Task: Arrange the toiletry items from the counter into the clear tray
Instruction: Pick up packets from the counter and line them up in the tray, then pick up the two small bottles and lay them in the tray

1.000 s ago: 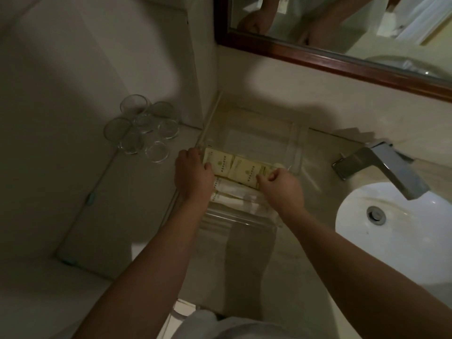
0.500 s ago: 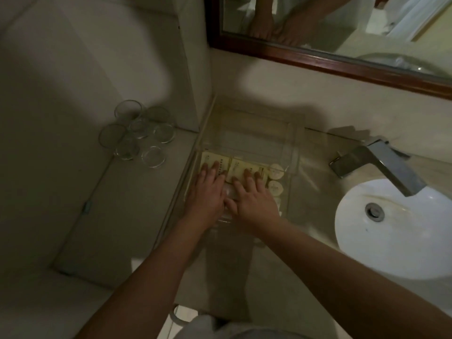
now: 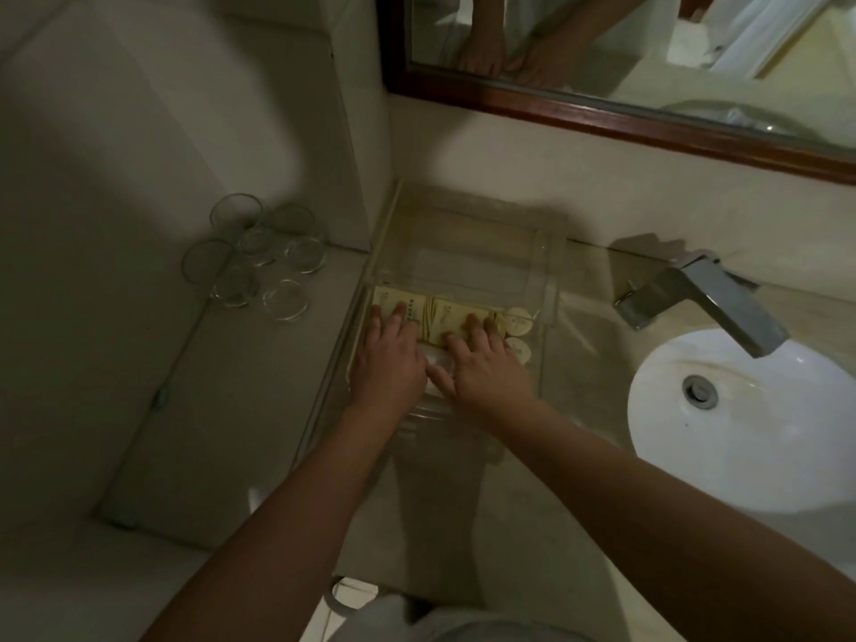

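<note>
A clear tray stands on the counter against the back wall, in the corner. Inside its near half lie two flat yellow toiletry packets side by side, and two small round white items to their right. My left hand lies flat, fingers spread, on the left packet. My right hand lies flat with fingertips on the right packet. Pale packets under my palms are mostly hidden. Neither hand grips anything.
Several clear drinking glasses stand grouped on the lower ledge at the left. A metal faucet and a white sink basin are at the right. A wood-framed mirror hangs above the counter.
A second ago my hands held the yellow packets by their ends; they then laid them down in the tray and now rest flat on top. The view has shifted slightly.
</note>
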`<state>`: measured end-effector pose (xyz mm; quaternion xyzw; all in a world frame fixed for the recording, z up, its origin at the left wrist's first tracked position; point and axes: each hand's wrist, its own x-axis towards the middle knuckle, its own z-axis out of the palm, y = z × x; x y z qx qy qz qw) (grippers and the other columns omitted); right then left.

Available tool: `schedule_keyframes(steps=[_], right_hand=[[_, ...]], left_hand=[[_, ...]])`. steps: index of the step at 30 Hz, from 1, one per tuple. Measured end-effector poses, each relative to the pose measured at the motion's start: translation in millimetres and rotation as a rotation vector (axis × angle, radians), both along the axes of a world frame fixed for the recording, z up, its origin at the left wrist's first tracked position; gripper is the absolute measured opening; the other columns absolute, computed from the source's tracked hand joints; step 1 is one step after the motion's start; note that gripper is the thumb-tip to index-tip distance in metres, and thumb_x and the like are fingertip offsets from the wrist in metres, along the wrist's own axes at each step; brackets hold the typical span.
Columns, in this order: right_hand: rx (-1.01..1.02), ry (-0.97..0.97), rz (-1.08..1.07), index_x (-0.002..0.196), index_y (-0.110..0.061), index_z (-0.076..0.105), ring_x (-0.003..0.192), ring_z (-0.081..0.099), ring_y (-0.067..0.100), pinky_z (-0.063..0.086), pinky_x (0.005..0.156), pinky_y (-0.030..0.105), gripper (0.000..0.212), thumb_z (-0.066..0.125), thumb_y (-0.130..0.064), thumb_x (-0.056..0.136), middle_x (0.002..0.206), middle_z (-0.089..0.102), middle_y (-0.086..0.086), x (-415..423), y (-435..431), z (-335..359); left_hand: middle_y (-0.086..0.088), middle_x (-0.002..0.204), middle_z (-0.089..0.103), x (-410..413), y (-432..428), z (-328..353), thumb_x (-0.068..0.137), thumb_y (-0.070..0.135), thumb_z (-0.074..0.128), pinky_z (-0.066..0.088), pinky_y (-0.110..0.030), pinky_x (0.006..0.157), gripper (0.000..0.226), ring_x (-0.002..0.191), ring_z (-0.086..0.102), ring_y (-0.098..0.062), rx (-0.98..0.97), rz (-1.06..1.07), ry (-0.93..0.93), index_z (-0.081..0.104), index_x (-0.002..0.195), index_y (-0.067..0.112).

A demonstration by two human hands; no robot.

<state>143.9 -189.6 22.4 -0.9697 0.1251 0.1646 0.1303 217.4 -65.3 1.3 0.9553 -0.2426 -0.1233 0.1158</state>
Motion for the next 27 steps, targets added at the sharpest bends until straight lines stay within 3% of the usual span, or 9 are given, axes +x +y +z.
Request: schedule_keyframes(steps=[7, 10, 14, 17, 21, 27], right_hand=[[0.048, -0.065, -0.027, 0.150, -0.018, 0.027, 0.149, 0.006, 0.034, 0.012, 0.120, 0.047, 0.072, 0.026, -0.063, 0.094, 0.161, 0.014, 0.018, -12, -7, 14], [0.076, -0.075, -0.067, 0.152, -0.018, 0.025, 0.149, 0.006, 0.032, 0.011, 0.120, 0.044, 0.071, 0.031, -0.060, 0.095, 0.161, 0.013, 0.017, -36, -19, 23], [0.097, -0.124, -0.151, 0.151, -0.017, 0.025, 0.148, 0.013, 0.031, 0.015, 0.119, 0.041, 0.069, 0.039, -0.054, 0.095, 0.160, 0.020, 0.016, -89, -53, 39], [0.096, -0.160, -0.284, 0.150, -0.015, 0.027, 0.147, 0.019, 0.031, 0.023, 0.117, 0.042, 0.068, 0.044, -0.050, 0.095, 0.158, 0.024, 0.015, -154, -94, 47], [0.052, -0.196, -0.551, 0.149, -0.018, 0.029, 0.144, 0.024, 0.031, 0.028, 0.116, 0.044, 0.065, 0.045, -0.049, 0.094, 0.157, 0.028, 0.014, -274, -157, 51], [0.033, -0.204, -0.866, 0.146, -0.012, 0.032, 0.136, 0.034, 0.035, 0.036, 0.109, 0.046, 0.062, 0.047, -0.043, 0.095, 0.148, 0.038, 0.017, -452, -230, 51]], left_hand=[[-0.016, 0.149, 0.039, -6, -6, 15, 0.082, 0.018, 0.048, 0.018, -0.042, 0.119, 0.055, 0.141, 0.026, -0.035, -0.066, 0.039, -0.026, 0.043, 0.135, 0.003], [-0.014, 0.150, 0.038, -26, -19, 27, 0.083, 0.018, 0.049, 0.022, -0.042, 0.117, 0.056, 0.142, 0.025, -0.033, -0.075, 0.016, -0.051, 0.042, 0.138, 0.004], [-0.021, 0.141, 0.047, -68, -57, 46, 0.082, 0.014, 0.054, 0.024, -0.041, 0.115, 0.051, 0.133, 0.038, -0.035, -0.107, -0.075, -0.088, 0.049, 0.131, -0.002], [-0.023, 0.121, 0.059, -116, -97, 54, 0.077, 0.015, 0.055, 0.038, -0.042, 0.103, 0.044, 0.115, 0.052, -0.038, -0.159, -0.174, -0.108, 0.057, 0.118, 0.000], [-0.020, 0.112, 0.059, -202, -163, 57, 0.077, 0.019, 0.054, 0.047, -0.043, 0.088, 0.039, 0.103, 0.054, -0.039, -0.223, -0.245, 0.031, 0.056, 0.113, 0.006], [-0.014, 0.123, 0.059, -348, -256, 59, 0.083, 0.019, 0.054, 0.042, -0.038, 0.098, 0.040, 0.114, 0.052, -0.033, -0.322, -0.513, 0.119, 0.057, 0.121, 0.009]])
